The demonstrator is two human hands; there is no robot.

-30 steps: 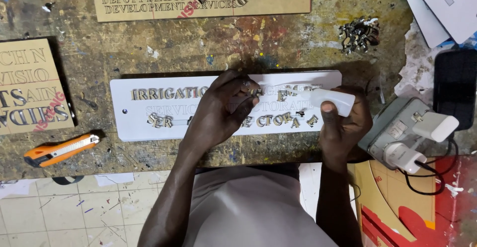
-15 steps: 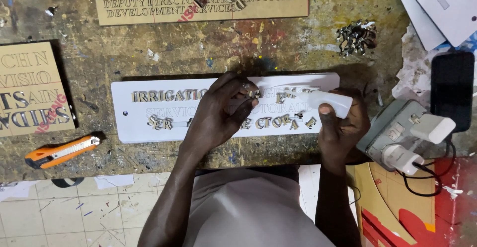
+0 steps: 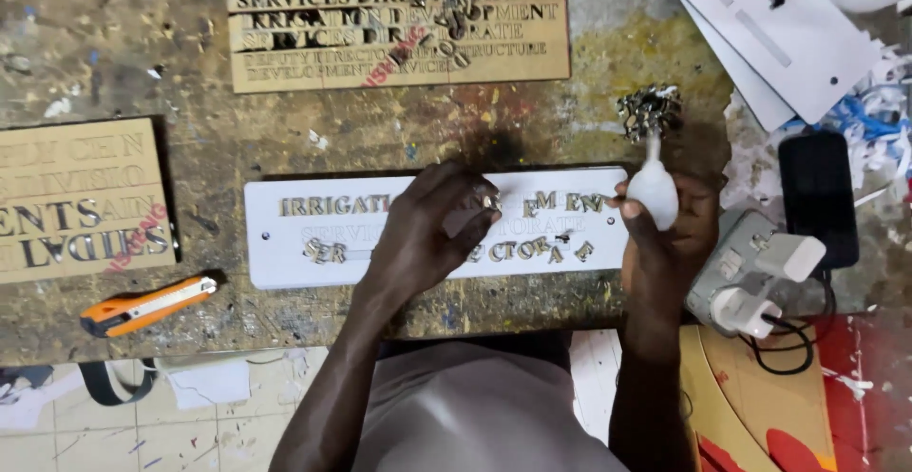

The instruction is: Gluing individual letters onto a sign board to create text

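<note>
Right hand (image 3: 665, 235) has lifted its small white bottle (image 3: 654, 190) upright since earlier, nozzle now towards the heap of metal letters (image 3: 649, 111); fingers wrapped closed round bottle. Left hand (image 3: 427, 235) fingertips pressed flat on white sign plate (image 3: 285, 244), mid-bench; orange utility knife (image 3: 147, 306) at left

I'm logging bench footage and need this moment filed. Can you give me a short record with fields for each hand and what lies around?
left hand: pressing on the white sign plate, over its small metal letters
right hand: holding a white squeeze bottle, nozzle up
bench left: orange utility knife
bench top: tan lettered board
bench right: white power strip, black phone
</note>
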